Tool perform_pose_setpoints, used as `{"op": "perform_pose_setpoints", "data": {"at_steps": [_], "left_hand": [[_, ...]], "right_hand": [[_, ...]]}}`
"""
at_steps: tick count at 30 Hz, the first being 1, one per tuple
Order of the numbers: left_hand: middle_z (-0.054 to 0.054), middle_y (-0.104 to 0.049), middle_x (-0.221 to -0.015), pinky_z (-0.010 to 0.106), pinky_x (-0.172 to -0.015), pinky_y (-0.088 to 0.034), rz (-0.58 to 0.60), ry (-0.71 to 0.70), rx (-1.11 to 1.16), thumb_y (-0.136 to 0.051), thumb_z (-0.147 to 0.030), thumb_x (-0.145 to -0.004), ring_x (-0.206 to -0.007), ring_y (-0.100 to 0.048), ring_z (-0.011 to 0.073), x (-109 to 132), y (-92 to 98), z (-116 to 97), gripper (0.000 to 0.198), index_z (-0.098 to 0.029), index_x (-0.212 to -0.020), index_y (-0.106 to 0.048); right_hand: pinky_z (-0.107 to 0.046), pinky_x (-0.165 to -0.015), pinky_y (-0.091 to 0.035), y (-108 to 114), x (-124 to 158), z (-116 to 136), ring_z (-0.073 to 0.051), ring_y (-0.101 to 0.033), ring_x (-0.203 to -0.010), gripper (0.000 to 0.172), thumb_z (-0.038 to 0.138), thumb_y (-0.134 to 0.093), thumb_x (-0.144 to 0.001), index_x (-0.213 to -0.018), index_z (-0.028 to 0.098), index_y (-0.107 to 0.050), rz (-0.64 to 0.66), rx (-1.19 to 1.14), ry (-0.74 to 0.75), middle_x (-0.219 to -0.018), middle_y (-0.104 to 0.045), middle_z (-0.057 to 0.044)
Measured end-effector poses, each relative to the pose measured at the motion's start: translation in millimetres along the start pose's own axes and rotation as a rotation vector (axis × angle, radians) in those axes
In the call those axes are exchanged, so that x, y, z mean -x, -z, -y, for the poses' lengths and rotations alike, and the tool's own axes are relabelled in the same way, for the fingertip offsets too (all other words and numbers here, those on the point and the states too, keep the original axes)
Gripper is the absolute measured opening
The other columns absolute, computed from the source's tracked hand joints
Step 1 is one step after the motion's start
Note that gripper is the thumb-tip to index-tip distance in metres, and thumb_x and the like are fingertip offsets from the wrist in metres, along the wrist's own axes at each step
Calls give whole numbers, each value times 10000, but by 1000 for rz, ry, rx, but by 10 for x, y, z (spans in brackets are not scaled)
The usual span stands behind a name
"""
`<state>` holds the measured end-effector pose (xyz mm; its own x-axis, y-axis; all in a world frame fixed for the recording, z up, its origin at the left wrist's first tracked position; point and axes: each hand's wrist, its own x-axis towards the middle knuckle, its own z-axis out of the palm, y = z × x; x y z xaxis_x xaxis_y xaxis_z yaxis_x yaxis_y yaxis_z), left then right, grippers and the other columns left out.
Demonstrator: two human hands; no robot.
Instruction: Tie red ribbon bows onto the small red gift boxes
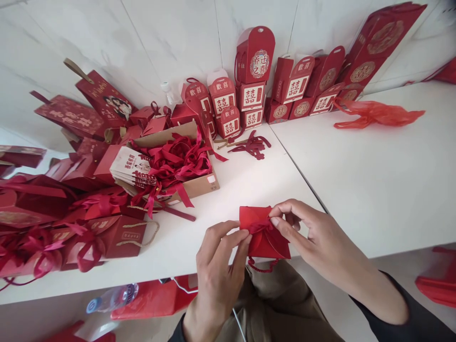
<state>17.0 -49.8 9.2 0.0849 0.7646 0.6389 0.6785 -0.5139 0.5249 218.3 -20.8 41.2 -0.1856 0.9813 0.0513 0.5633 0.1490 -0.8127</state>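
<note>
A small red gift box [261, 244] sits at the front edge of the white table, with a twisted red cord handle [263, 267] hanging below it. Across its top runs a dark red ribbon [261, 226], gathered into a knot or bow near the middle. My left hand [223, 261] pinches the ribbon from the left, its fingertips against the box. From the right, thumb and forefinger of my right hand [302, 228] are closed on the ribbon's other side.
Left of my hands, a cardboard box [199, 190] holds a heap of red ribbons [178, 156]. Several red gift boxes [254, 57] stand stacked along the wall. Loose dark red straps [252, 145] and an orange plastic bag [381, 116] lie on the table [388, 190]. A bottle [114, 297] is below.
</note>
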Motion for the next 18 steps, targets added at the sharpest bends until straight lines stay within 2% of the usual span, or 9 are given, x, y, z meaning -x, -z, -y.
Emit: {"op": "perform_pose_setpoints", "data": {"at_steps": [5,10,14,18], "left_hand": [[40,-683,-1020,266,-848,-556,21,6,-21,-652,-34,-917,-949,-676,150,41,58,-2,210,-213,-1028,-650],[36,-649,-1014,267,-846,-548,43,52,-69,-634,-47,-927,-946,-655,153,69,111,6,214,-230,-1039,-646],[38,-628,-990,263,-820,-551,54,78,-82,-615,-46,-930,-920,-643,153,96,142,5,200,-228,-1011,-637],[60,-622,-1023,275,-769,-565,86,161,-67,-576,-73,-958,-934,-642,169,128,172,-9,170,-231,-1004,-617]], "right_hand": [[-265,-424,-341,57,11,-32,-155,-528,-548,215,431,-514,-1036,-981,284,-660,-3,58,-23,-768,-640,3],[-259,-458,-400,121,-4,-70,-176,-593,-626,216,445,-544,-1007,-940,277,-662,-25,57,-45,-754,-637,-2],[-261,-561,-465,132,6,-134,-169,-573,-642,209,450,-553,-997,-940,278,-657,-20,44,-75,-747,-636,17],[-265,-582,-466,135,28,-195,-171,-568,-657,232,478,-542,-1009,-956,280,-650,-2,54,-98,-749,-631,20]]}}
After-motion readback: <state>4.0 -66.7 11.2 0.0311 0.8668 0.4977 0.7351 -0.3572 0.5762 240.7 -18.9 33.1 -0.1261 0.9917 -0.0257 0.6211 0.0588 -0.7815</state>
